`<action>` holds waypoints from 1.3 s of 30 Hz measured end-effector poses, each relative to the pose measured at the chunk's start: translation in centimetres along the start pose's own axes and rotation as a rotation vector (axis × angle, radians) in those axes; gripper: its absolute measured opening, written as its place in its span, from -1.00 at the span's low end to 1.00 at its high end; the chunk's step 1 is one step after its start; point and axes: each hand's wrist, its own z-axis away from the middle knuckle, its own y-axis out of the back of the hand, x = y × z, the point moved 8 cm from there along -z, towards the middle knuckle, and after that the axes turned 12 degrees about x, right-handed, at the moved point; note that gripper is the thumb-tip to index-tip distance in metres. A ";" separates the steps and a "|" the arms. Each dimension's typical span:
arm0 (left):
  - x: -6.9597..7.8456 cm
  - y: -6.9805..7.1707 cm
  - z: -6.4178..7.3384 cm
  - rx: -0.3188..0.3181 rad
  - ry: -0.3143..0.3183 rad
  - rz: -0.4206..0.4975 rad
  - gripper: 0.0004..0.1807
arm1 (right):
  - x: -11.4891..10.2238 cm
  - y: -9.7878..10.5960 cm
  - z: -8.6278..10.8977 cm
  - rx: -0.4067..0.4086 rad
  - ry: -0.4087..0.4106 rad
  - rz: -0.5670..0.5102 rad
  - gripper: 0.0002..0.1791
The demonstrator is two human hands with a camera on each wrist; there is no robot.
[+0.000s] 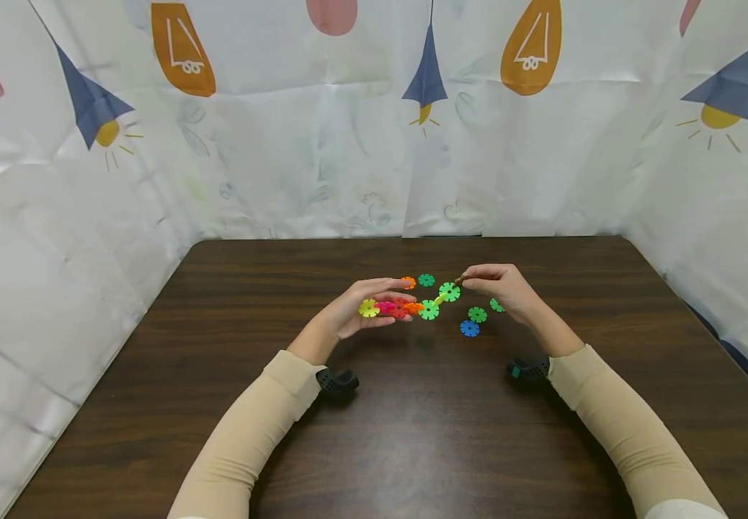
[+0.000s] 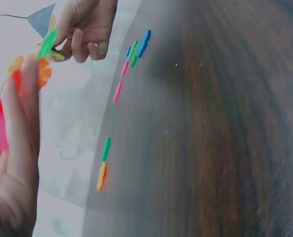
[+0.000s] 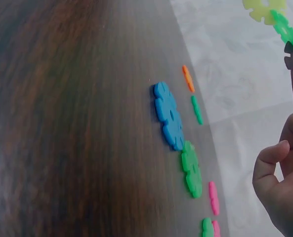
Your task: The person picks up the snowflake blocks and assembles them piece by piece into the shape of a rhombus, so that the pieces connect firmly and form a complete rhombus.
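A chain of interlocking snowflake discs (image 1: 399, 308) runs from yellow through pink, red and orange to green, yellow and green. My left hand (image 1: 350, 310) holds its pink and red part, with the fingers stretched along it. At the chain's other end, my right hand (image 1: 509, 292) pinches a brown disc (image 1: 459, 280) between thumb and fingertips. In the right wrist view this brown disc meets the edge of a green disc (image 3: 286, 29); how deep it sits in the slot cannot be told. The chain is raised off the table.
Loose discs lie on the dark wooden table (image 1: 413, 432): a blue disc (image 1: 470, 329), a green disc (image 1: 477, 314), another green disc (image 1: 426, 280) and an orange disc (image 1: 408, 282) behind the chain. Pink discs (image 2: 117, 92) show in the wrist views. A printed curtain (image 1: 374, 166) surrounds the table.
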 end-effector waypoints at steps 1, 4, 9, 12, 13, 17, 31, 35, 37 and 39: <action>0.1 0.1 -0.1 0.034 0.001 0.029 -0.45 | 0.1 0.1 0.0 0.001 -0.001 0.005 -0.70; 0.1 0.5 -0.3 0.129 0.019 0.125 -0.47 | 0.2 0.4 0.0 0.000 0.001 0.006 -0.70; 0.0 0.4 -0.3 0.193 0.048 0.302 -0.47 | 0.3 0.7 -0.1 -0.005 0.011 -0.014 -0.71; 0.3 0.2 -0.2 0.160 0.036 0.405 -0.42 | 0.2 0.8 -0.1 -0.004 0.028 -0.038 -0.71; 0.4 0.1 -0.2 0.147 0.030 0.435 -0.40 | 0.1 0.9 -0.1 -0.003 0.035 -0.047 -0.71; 0.6 0.1 0.1 0.127 0.030 0.550 -0.41 | 0.1 1.0 -0.1 0.000 0.052 -0.074 -0.71; -1.1 0.9 -0.4 0.296 0.148 0.750 -0.89 | 0.2 1.3 0.0 0.076 0.034 0.072 -0.83; -1.4 1.6 -0.4 0.413 0.147 0.688 -0.93 | -0.1 1.3 0.0 0.068 0.048 0.118 -0.79; -1.4 2.0 -0.3 0.470 0.130 0.660 -0.87 | 0.0 1.6 0.0 0.069 0.047 0.188 -0.69; -1.4 2.5 -0.2 0.514 0.114 0.635 -0.82 | 0.1 2.1 -0.1 0.073 0.043 0.271 -0.63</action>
